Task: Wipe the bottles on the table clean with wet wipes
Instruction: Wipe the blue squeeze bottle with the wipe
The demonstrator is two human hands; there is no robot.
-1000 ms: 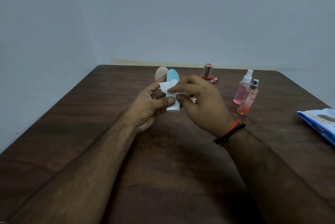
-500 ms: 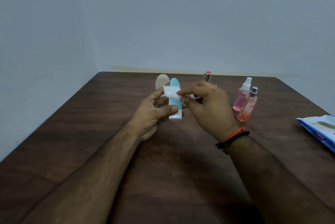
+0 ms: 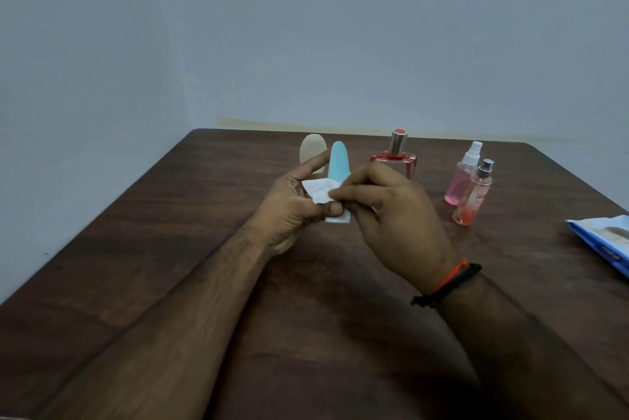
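Since a second ago your right hand [image 3: 391,215] has slid the wet wipe [image 3: 320,191] down from near the tip of the teal bottle [image 3: 338,164] to its lower half, and more of the rounded teal top now shows bare.

Your right hand pinches the white wipe between thumb and forefinger, pressing it against the front of the teal bottle. Two wristbands [image 3: 449,278], one orange and one black, sit on that wrist. Your left hand [image 3: 292,212] grips the same bottle from the side, fingers curled behind it and the thumb across its lower part, just above the white base. You hold the bottle upright, lifted off the table [image 3: 170,249].

Just behind the teal bottle, partly hidden by your left fingers, stands a beige bottle [image 3: 311,151] of the same rounded shape. Right of the teal bottle is a square red perfume bottle [image 3: 396,156] with a silver cap. Farther right of it stand two small pink spray bottles, one with a white nozzle [image 3: 463,178] and one with a silver nozzle [image 3: 474,196], touching or nearly so. Well to the right of the teal bottle, at the table's edge, lies a blue and white wipes pack [image 3: 606,239], cut off by the frame.
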